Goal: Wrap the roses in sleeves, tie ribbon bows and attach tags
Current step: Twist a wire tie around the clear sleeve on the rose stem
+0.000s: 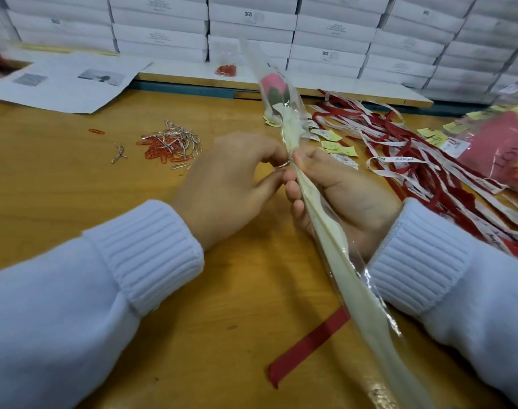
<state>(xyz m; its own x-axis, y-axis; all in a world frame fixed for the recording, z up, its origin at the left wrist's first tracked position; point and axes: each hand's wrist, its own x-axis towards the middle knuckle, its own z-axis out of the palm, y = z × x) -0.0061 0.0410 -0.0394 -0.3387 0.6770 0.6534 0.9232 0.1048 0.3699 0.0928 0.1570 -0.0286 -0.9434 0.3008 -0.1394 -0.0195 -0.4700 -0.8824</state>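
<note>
A pink rose [271, 84] with a cream stem sits inside a clear plastic sleeve [325, 231] that runs from the upper middle down to the lower right. My right hand [340, 187] grips the sleeved stem at its middle, fingers curled round it. My left hand [231, 184] pinches a thin silver twist tie [282, 165] against the sleeve just beside the right thumb. A loose red ribbon strip [307, 346] lies on the table under the stem's lower part.
A pile of red paper clips and silver twist ties [170, 143] lies left of the hands. Red and white ribbons [414, 160] and yellow tags [337, 146] spread at the right beside a pink bag [499, 149]. Printed sheets [66, 81] and stacked white boxes [251, 28] stand behind.
</note>
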